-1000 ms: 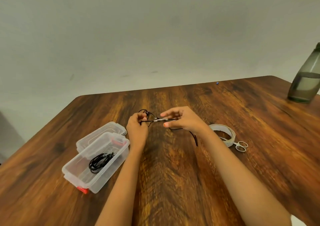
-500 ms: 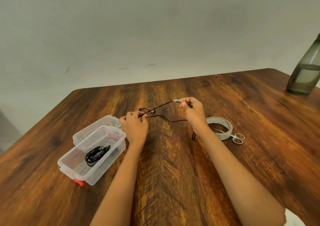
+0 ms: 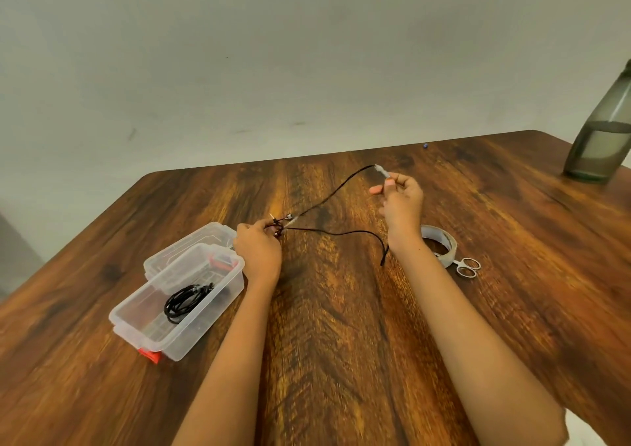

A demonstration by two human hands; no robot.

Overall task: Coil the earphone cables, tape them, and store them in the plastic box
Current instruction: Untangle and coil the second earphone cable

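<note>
A black earphone cable (image 3: 333, 195) stretches between my two hands above the wooden table (image 3: 341, 343). My left hand (image 3: 258, 251) grips the earbud end beside the clear plastic box (image 3: 191, 329). My right hand (image 3: 401, 203) pinches the cable near its silver plug, raised and to the right. A loose stretch of cable droops to the table between my hands. Inside the box lies a coiled black earphone cable (image 3: 187, 298). The box's lid (image 3: 191, 246) rests behind it.
A roll of tape (image 3: 438, 244) and small scissors (image 3: 467, 267) lie just right of my right wrist. A grey bottle (image 3: 602, 131) stands at the far right corner. The wall runs along the table's far edge.
My right hand has drawn the plug end up and to the right, away from my left hand, pulling the cable out long. My left hand has stayed by the box.
</note>
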